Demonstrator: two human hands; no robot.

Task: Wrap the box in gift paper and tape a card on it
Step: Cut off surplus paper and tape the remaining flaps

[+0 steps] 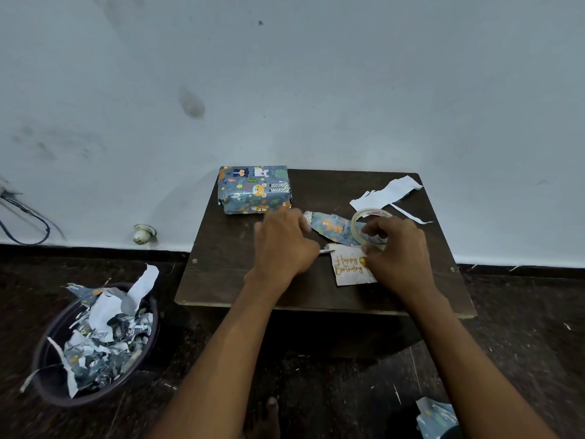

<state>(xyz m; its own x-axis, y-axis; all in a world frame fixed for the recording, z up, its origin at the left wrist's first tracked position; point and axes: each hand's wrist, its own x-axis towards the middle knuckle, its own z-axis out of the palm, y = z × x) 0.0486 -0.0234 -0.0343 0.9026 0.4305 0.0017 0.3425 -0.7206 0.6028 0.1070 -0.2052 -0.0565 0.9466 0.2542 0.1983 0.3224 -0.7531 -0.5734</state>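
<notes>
A box wrapped in blue animal-print gift paper (254,190) sits at the far left corner of the small dark table (221,267). A white "Happy Birthday" card (348,267) lies near the table's front right. My right hand (397,251) grips a roll of clear tape (368,217) just above the card. My left hand (283,245) is curled round something metal, of which only a tip (327,251) shows beside the card; it looks like scissors.
A blue gift paper scrap (332,228) lies between my hands. White paper offcuts (387,193) lie at the table's far right. A round bin (95,346) full of paper scraps stands on the floor at left. The wall is right behind the table.
</notes>
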